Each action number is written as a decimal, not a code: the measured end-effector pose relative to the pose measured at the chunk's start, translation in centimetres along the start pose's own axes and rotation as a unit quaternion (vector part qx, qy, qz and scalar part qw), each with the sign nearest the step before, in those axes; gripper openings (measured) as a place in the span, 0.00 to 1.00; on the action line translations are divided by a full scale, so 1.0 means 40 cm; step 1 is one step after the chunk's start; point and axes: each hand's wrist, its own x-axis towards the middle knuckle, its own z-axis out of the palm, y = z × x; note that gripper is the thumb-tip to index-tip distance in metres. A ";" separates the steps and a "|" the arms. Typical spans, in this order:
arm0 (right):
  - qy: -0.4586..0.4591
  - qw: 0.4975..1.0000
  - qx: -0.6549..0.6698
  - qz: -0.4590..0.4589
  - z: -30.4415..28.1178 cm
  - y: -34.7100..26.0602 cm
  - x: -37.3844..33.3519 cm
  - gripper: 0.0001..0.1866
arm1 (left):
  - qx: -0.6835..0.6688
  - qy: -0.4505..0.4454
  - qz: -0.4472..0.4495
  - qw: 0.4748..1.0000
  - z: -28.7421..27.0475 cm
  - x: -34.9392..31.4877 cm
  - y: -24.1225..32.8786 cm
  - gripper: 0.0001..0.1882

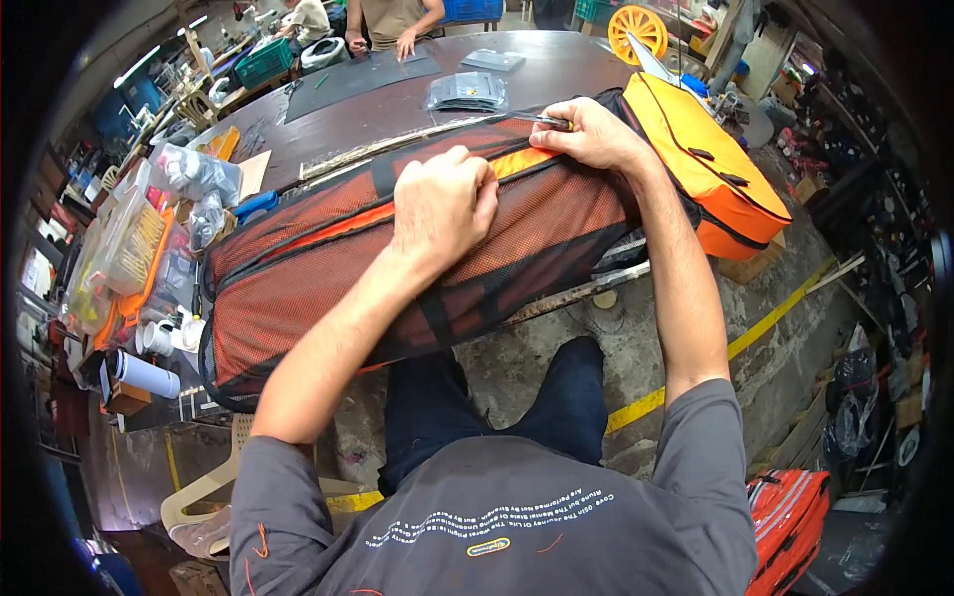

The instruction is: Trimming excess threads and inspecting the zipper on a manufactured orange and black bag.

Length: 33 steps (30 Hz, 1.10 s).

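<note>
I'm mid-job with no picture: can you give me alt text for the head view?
Two bare hands work over a long mesh bag on a dark table: the left hand curled closed at its orange strip, the right hand holding a small dark-handled tool. An orange bag lies to the right; a co-worker's hands are across the table.

Mesh bag spans near edge of tabletop. Bare passage lies beyond it, right of the clear packets. Plastic tubs block the left end; orange bag blocks the right.
</note>
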 end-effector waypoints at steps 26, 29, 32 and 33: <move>0.319 0.941 0.056 0.099 0.044 0.163 -0.167 0.47 | 0.030 -0.125 -0.042 0.991 0.114 0.196 0.011 0.12; 0.327 0.940 0.057 0.081 0.050 0.147 -0.174 0.47 | -0.008 -0.162 -0.127 0.979 0.131 0.200 0.001 0.12; 0.324 0.942 0.057 0.067 0.054 0.138 -0.175 0.43 | -0.058 -0.153 -0.174 0.971 0.142 0.183 -0.007 0.11; 0.322 0.942 0.065 0.064 0.058 0.139 -0.173 0.42 | -0.070 -0.136 -0.169 0.974 0.145 0.177 -0.008 0.11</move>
